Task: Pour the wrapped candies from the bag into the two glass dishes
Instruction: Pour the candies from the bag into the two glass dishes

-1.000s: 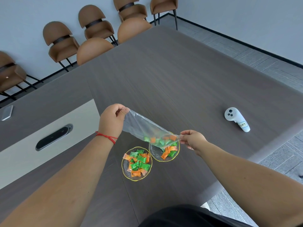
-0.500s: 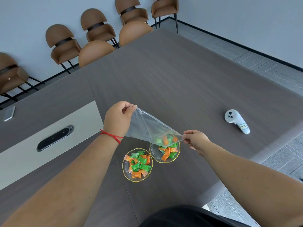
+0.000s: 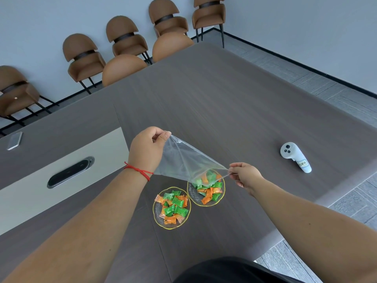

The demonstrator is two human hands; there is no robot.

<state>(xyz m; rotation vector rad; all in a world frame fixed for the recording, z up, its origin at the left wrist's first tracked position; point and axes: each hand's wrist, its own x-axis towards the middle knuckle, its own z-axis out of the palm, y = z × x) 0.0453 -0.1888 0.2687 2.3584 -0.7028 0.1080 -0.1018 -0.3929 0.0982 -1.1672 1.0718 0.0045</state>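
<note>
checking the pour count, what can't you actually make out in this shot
Head view only:
- Candies left in the plastic bag: blurred by the film, uncountable.
- Far glass dish: back rim hidden by the bag.
- Controller label: too small to read.
- Right hand fingertips: pinch hidden behind bag edge.

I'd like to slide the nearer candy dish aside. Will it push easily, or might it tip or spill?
The nearer glass dish looks shallow and broad, so it probably slides flat on the smooth table rather than tipping. Its candies are heaped near the low rim; a sudden shove might spill some. Being glass, it's likely fragile.
</note>
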